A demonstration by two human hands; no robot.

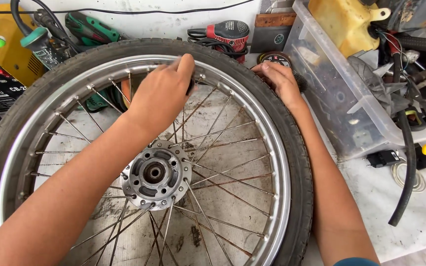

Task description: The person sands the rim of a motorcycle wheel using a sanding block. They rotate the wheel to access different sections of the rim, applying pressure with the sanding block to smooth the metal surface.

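Head view shows the spoked wheel [144, 162] lying flat on the bench [420, 207]. Left hand [161, 93] fingers pinch at the rim's far edge; right hand [279, 81] fingers press the tyre [299, 162]. Rusty spokes [223, 182] could scrape a slipping wrist.

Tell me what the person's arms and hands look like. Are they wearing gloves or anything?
No gloves. Both the left hand and the right hand are bare, with short fingernails, and no rings, watch or bracelets show. The forearms are bare too, long and slim. The only clothing visible is a bit of teal sleeve at the bottom edge of the picture, on the right arm.
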